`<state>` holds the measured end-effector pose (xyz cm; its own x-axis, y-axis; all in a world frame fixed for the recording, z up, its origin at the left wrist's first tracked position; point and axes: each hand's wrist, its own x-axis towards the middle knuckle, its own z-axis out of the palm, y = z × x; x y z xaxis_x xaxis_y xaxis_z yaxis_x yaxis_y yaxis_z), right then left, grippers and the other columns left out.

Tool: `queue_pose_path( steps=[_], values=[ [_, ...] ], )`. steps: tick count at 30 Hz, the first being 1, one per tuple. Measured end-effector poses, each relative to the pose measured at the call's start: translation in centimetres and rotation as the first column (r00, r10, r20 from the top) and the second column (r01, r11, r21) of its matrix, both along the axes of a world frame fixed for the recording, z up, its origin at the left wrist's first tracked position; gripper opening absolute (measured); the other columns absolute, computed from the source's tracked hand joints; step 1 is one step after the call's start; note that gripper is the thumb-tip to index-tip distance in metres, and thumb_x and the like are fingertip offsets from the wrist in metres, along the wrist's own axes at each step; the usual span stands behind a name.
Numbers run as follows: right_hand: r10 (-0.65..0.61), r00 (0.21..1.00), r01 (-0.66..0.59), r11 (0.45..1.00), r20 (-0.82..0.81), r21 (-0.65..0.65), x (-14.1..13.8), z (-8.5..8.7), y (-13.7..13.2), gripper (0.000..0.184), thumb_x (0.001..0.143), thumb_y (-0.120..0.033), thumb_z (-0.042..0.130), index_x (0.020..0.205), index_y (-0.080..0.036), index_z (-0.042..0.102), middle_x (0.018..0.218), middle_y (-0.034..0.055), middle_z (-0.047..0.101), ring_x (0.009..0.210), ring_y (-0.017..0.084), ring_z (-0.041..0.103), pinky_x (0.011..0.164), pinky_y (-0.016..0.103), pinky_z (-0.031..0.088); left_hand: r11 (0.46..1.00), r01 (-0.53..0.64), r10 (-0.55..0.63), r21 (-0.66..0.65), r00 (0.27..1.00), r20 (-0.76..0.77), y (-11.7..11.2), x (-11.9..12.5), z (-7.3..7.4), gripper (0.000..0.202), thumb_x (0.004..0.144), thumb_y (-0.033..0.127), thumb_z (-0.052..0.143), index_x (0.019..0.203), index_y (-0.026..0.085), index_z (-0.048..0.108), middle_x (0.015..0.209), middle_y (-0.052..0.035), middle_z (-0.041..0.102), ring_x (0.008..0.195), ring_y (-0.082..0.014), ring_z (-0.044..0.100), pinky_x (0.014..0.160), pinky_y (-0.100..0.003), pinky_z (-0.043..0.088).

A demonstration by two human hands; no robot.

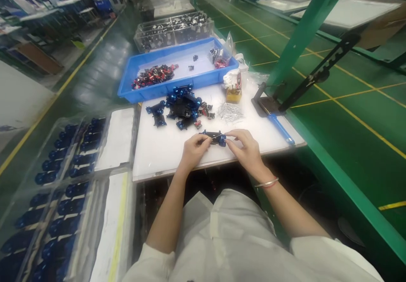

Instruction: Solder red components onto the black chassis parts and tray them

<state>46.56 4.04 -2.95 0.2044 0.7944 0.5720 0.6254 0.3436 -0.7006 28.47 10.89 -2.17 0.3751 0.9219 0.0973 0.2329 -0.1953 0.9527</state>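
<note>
A black-and-blue chassis-like part is held just above the white tabletop near its front edge. My left hand pinches at its left end, with what looks like a thin metal pin between thumb and forefinger; the fingertips overlap the part. My right hand has thumb and forefinger around the blue right end. Beyond my hands lies a pile of similar black-and-blue parts, with small red-and-black pieces beside it. Loose thin metal pins lie spread to the right of these.
A blue bin with small red-and-black pieces stands at the back. A yellow box sits near the pins. On the right is a black lever tool with a blue handle, near a green post. Trays of blue-black parts line the left.
</note>
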Motion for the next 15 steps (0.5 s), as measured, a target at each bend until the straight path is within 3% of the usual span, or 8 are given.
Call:
queue_pose_path(
  steps=[7,15],
  values=[
    [0.093,0.963,-0.103,0.994,0.251,0.024,0.5,0.8,1.1,0.016,0.099,-0.029,0.052,0.106,-0.025,0.066,0.099,0.0089,0.067,0.095,0.025,0.061,0.085,0.044,0.054,1.0,0.006,-0.006,0.029,1.0,-0.011,-0.1,0.1,-0.5,0.018,0.084,0.033,0.062,0.078,0.019,0.07,0.082,-0.0028,0.069,0.075,-0.0159,0.063,0.071,-0.028,0.051],
    [0.2,0.857,-0.202,0.978,0.475,-0.047,1.0,1.7,1.3,0.021,0.102,-0.024,0.044,0.1,-0.021,0.065,0.09,0.0089,0.064,0.084,0.022,0.058,0.077,0.037,0.052,0.997,0.021,-0.018,0.079,0.999,-0.031,0.1,0.0,-0.1,0.015,0.084,0.03,0.061,0.076,0.019,0.07,0.078,-0.0023,0.069,0.077,-0.0172,0.065,0.07,-0.028,0.051]
  ],
)
